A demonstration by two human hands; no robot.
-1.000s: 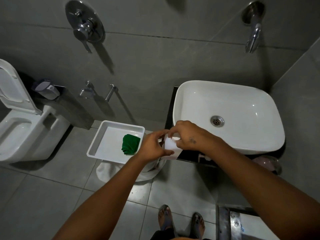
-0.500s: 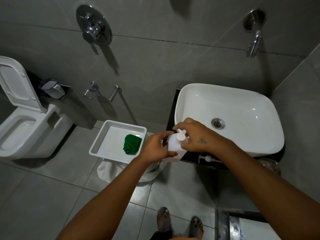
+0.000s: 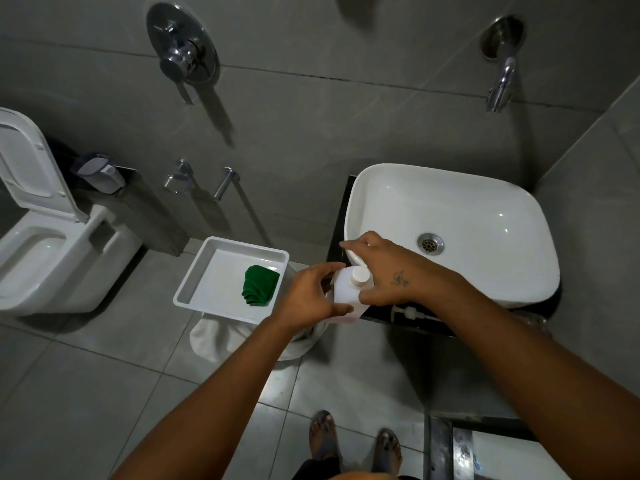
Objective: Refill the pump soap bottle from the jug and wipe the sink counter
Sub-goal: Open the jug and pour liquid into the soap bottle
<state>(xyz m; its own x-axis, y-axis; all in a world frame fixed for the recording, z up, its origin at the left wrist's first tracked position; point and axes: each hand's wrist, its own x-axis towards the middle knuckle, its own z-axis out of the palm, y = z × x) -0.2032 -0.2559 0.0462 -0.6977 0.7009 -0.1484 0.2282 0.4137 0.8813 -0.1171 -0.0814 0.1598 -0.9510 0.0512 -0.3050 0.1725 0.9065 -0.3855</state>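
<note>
A white plastic jug [image 3: 344, 289] with a round white cap [image 3: 358, 276] stands upright at the left front corner of the black sink counter [image 3: 337, 244]. My left hand [image 3: 311, 296] grips its body from the left. My right hand [image 3: 391, 271] wraps its right side just beside the cap, the forefinger stretched toward the sink rim. A detached white pump head [image 3: 410, 311] lies on the counter under my right wrist. The pump bottle itself is not visible. A folded green cloth [image 3: 259, 284] lies in a white tray [image 3: 207, 265].
The white basin [image 3: 485, 202] fills most of the counter, with a wall tap [image 3: 500, 85] above it. The tray rests on a white stand [image 3: 221, 338] left of the counter. A toilet [image 3: 52, 258] is at far left, a shower mixer [image 3: 181, 54] on the wall.
My right hand came off the top of the jug and moved to its side, so the cap now shows. The view shifted slightly; the left hand kept its grip.
</note>
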